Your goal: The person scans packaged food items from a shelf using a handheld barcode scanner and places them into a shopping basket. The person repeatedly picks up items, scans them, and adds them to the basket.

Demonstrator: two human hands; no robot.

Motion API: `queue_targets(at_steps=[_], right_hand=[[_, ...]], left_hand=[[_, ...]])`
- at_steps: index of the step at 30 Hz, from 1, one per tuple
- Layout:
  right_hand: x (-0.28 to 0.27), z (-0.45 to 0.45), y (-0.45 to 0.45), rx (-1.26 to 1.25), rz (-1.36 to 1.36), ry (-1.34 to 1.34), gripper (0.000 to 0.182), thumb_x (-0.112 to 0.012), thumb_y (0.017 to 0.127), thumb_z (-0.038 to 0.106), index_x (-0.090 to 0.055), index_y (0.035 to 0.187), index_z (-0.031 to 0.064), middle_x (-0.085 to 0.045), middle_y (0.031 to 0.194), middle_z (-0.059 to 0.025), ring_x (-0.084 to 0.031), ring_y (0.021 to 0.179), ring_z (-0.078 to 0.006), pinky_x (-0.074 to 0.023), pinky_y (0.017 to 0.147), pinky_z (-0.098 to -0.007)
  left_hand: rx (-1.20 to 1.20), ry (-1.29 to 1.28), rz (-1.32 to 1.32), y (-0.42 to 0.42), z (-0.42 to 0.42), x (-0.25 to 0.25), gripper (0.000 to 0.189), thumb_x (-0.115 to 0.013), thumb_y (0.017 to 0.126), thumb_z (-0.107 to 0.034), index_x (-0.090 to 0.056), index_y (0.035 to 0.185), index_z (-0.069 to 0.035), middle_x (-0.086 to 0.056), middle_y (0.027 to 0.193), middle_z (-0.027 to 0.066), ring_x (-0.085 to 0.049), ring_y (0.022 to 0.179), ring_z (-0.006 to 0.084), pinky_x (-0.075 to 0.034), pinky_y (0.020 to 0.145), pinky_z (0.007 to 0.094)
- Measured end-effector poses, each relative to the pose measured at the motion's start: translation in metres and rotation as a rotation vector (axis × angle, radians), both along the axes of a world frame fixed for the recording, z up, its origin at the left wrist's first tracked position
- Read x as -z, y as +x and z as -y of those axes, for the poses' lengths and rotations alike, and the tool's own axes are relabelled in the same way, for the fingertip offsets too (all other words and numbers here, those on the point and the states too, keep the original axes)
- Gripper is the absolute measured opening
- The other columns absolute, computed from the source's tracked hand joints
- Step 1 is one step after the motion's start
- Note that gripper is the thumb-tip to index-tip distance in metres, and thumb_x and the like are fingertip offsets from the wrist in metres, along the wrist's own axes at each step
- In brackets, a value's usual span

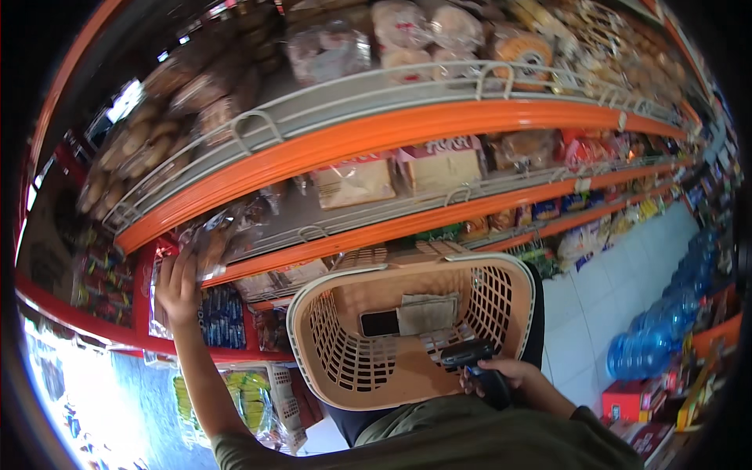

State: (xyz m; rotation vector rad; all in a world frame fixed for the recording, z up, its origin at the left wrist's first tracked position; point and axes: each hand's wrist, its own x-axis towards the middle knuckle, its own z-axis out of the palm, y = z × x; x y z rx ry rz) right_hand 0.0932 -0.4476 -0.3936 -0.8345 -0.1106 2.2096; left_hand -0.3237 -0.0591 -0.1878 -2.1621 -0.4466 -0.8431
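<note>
My left hand (179, 288) reaches up to the left end of the middle shelf. Its fingers touch or lie just by a clear-wrapped brown package (214, 249); whether they grip it cannot be made out. Low at the right, my right hand (505, 376) is closed around the handle of a black handheld barcode scanner (470, 352), held over the near rim of a beige plastic basket (417, 364). Inside the basket lie a dark-screened smartphone (379, 323) and a folded greyish cloth or paper (429, 314).
Orange-edged shelves (411, 126) with wire rails hold packaged breads (446, 167). Below my left hand, blue sachets (222, 317) fill a red rack (141, 294). Large blue water bottles (640, 346) line the tiled floor (578, 329) at right, beside a red box (631, 399).
</note>
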Motion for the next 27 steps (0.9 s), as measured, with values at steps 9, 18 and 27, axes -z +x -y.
queue_targets(at_steps=[9,18,27], right_hand=[[-0.008,0.002,-0.002,0.047,0.021,0.178,0.040,-0.055,0.088,0.031,-0.050,0.108,-0.0025,-0.058,0.103,-0.0168,-0.061,0.090,-0.0260,-0.0508,0.063,-0.0303],[-0.004,0.011,0.003,0.007,0.008,0.243,0.046,-0.066,0.078,0.037,-0.053,0.104,0.0016,-0.055,0.103,-0.0166,-0.059,0.093,-0.0295,-0.0504,0.068,-0.0359],[-0.003,0.009,0.003,0.014,-0.103,0.290,0.043,-0.066,0.079,0.029,-0.052,0.107,0.0007,-0.057,0.108,-0.0176,-0.059,0.095,-0.0297,-0.0474,0.076,-0.0364]], left_hand=[[0.061,-0.460,0.303,0.103,0.165,-0.005,0.018,-0.064,0.077,-0.020,-0.055,0.081,-0.005,-0.059,0.078,0.0061,-0.057,0.066,0.0187,-0.049,0.056,0.0271],[0.383,-0.883,-0.157,0.219,0.177,0.124,0.022,-0.064,0.076,-0.028,-0.059,0.088,-0.010,-0.060,0.079,0.0022,-0.059,0.070,0.0168,-0.048,0.053,0.0291],[0.087,-1.327,-0.392,0.232,0.171,0.220,0.033,-0.056,0.083,-0.035,-0.058,0.104,-0.010,-0.062,0.095,0.0106,-0.060,0.087,0.0292,-0.049,0.071,0.0398]])
